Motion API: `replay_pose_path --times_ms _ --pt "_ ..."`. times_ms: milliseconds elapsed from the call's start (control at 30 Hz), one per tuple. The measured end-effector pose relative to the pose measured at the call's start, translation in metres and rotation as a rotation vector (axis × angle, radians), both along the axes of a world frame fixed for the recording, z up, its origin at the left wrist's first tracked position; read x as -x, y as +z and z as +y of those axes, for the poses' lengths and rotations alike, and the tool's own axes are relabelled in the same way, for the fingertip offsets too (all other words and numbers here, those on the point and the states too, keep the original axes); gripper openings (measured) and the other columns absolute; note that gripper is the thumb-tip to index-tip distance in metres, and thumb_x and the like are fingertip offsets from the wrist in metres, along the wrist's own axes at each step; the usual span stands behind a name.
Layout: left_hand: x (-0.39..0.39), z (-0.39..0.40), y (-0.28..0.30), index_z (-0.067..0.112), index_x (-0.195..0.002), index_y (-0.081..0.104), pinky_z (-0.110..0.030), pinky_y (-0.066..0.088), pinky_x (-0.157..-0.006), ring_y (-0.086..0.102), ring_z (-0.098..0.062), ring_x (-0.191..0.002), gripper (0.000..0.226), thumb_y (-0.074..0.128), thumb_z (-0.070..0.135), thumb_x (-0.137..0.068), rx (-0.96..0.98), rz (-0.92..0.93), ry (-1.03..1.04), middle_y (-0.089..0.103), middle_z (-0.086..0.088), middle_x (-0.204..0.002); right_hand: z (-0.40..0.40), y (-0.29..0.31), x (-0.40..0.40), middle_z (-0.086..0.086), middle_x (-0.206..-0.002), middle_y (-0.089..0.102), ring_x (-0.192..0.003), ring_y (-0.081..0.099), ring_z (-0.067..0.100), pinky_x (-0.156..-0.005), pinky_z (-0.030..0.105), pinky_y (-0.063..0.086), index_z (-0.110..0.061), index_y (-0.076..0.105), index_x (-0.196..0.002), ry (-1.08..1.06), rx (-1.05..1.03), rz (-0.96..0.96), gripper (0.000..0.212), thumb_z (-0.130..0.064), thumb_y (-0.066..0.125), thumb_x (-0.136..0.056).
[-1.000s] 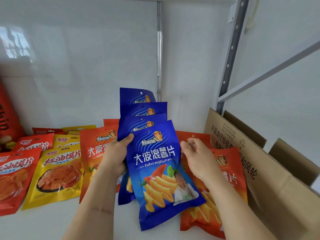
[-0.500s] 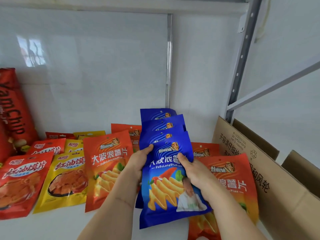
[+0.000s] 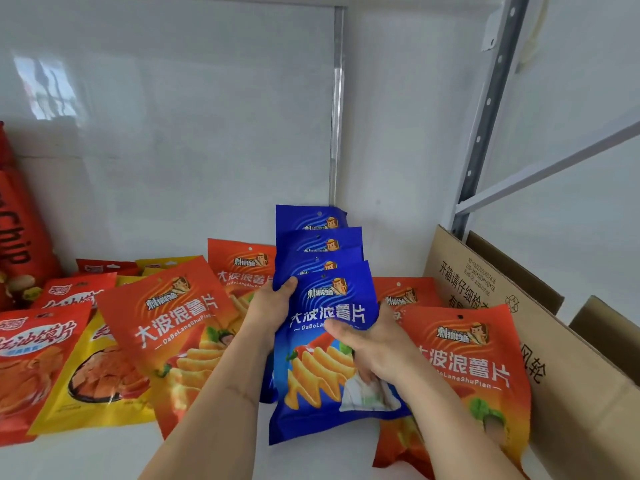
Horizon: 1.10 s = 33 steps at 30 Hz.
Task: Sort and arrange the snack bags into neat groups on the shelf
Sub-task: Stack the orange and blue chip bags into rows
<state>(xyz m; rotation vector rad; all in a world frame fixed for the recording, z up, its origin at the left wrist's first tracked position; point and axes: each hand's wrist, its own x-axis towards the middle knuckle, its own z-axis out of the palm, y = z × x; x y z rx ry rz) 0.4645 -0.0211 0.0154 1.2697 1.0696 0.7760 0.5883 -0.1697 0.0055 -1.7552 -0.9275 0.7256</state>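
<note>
Head view showed both hands holding a fanned stack of blue bags (image 3: 325, 341) over the white shelf (image 3: 86, 459), near its middle and toward the back wall. The left hand (image 3: 268, 311) gripped the stack's left edge, thumb lying on the front bag and the other fingers curled behind it, out of sight. The right hand (image 3: 372, 344) lay across the front bag's face, thumb stretched flat over the printed name and fingers wrapped round the right edge, so both hands were closed on the stack. Four blue bags showed, each top stepped above the one in front. Left of the stack lay an orange bag (image 3: 173, 334) with another orange bag (image 3: 242, 268) behind it. On the right, a second pair of orange bags (image 3: 464, 362) overlapped, touching a cardboard box (image 3: 554, 358) at the shelf's right end. Farther left lay yellow bags (image 3: 93, 386) and red bags (image 3: 31, 358) in overlapping rows, and a tall red bag (image 3: 20, 237) stood at the far left edge.
</note>
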Motion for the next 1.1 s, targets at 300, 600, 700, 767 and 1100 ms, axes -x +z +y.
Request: replay_pose_path --times_ms 300,600,700,767,1100 --pt "-0.011 0.013 -0.006 0.011 -0.131 0.056 -0.041 0.060 -0.079 0.070 -0.028 -0.095 0.052 0.059 0.050 -0.097 -0.067 0.110 0.039 0.069 -0.009 -0.116 0.009 -0.017 -0.002 -0.009 -0.120 0.062 -0.104 0.062 0.010 -0.079 0.023 0.047 -0.026 0.037 -0.130 0.003 -0.012 -0.112 0.076 -0.051 0.080 -0.073" --pt "-0.010 0.013 0.002 0.007 -0.138 0.044 -0.034 0.055 -0.061 0.069 -0.029 -0.096 0.061 0.070 0.038 -0.093 -0.023 0.041 0.029 0.064 -0.013 -0.126 0.009 -0.016 -0.001 -0.012 -0.118 0.065 -0.102 0.065 0.008 -0.088 0.035 0.055 -0.030 0.043 -0.130 -0.062 -0.044 -0.167 0.083 -0.060 0.083 -0.063" --pt "-0.008 0.011 0.003 0.010 -0.141 0.040 -0.033 0.057 -0.059 0.071 -0.027 -0.092 0.063 0.072 0.035 -0.092 -0.016 -0.047 0.057 0.064 -0.011 -0.124 0.008 -0.012 0.001 -0.015 -0.115 0.066 -0.100 0.065 0.006 -0.084 0.031 0.054 -0.030 0.045 -0.128 -0.088 -0.053 -0.179 0.074 -0.055 0.082 -0.068" --pt "-0.006 0.010 0.007 0.012 -0.147 0.034 -0.031 0.055 -0.055 0.070 -0.022 -0.087 0.067 0.070 0.033 -0.094 -0.053 -0.054 0.046 0.062 -0.007 -0.123 0.007 -0.009 0.003 -0.018 -0.110 0.065 -0.096 0.064 0.004 -0.077 0.024 0.051 -0.030 0.046 -0.124 -0.098 -0.060 -0.193 0.066 -0.053 0.081 -0.072" --pt "-0.002 -0.014 0.021 0.010 -0.158 0.019 -0.045 0.027 -0.122 0.022 -0.029 -0.151 0.077 0.062 0.032 -0.097 -0.721 0.304 0.150 0.022 -0.010 -0.164 -0.017 0.017 0.013 -0.016 -0.105 0.055 -0.089 0.056 0.000 -0.065 0.013 0.045 -0.027 0.047 -0.125 -0.211 -0.039 -0.413 0.037 -0.042 0.061 -0.094"
